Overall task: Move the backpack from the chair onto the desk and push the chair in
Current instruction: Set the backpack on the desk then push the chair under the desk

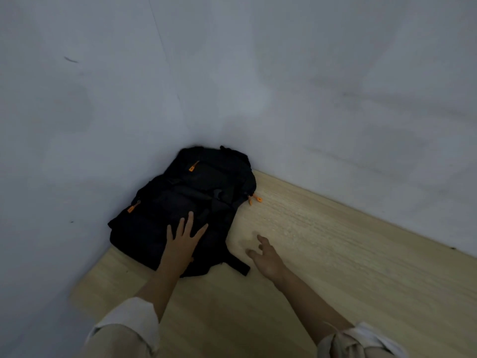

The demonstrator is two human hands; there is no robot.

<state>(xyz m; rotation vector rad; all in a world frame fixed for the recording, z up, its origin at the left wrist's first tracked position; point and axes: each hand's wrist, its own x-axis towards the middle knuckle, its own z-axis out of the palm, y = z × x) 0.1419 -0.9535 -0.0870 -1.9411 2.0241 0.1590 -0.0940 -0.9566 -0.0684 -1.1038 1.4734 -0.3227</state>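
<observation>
A black backpack (191,202) with orange zipper pulls lies flat on the light wooden desk (322,254), pushed into the corner where two walls meet. My left hand (182,244) rests flat on the near part of the backpack, fingers spread. Just to the right of the bag, my right hand (265,257) hovers over the bare desk with fingers apart and nothing in it. One black strap (238,264) trails from the bag toward my right hand. No chair shows in this view.
Pale grey walls (309,86) close off the desk at the back and on the left. The desk surface stretches to the right and toward me. Rolled light sleeves cover both of my forearms at the bottom of the view.
</observation>
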